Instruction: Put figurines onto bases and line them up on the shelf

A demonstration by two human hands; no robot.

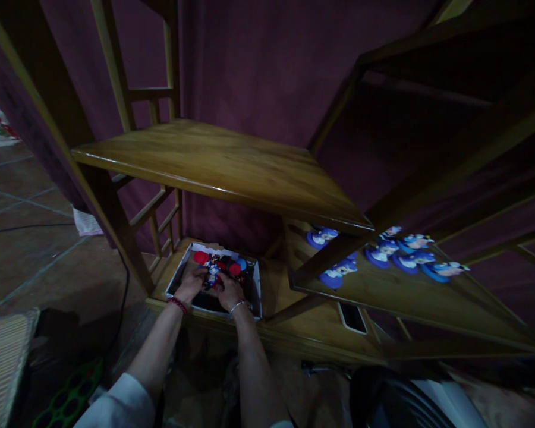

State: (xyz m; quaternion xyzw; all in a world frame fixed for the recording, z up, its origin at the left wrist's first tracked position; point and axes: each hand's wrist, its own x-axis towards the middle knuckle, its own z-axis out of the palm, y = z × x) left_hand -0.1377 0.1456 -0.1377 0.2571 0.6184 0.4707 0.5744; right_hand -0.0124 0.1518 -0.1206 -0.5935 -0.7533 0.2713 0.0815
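A shallow white cardboard box (258, 291) sits on the low shelf, with several small figurines with red and blue round parts, such as a red one (235, 269), inside it. Both of my hands reach into this box. My left hand (192, 286), with a red bead bracelet at the wrist, closes its fingers on a small white and blue figurine (213, 274). From the other side my right hand (229, 293), wearing a silver bangle, has its fingers bent around the same figurine. Its lower part is hidden by my fingers.
A wooden shelf board (214, 160) juts out above the box. On the shelf to the right stand several blue and white figurines (382, 252). A phone-like dark rectangle (352, 318) lies below them. A green rack with round holes (69, 404) is on the floor.
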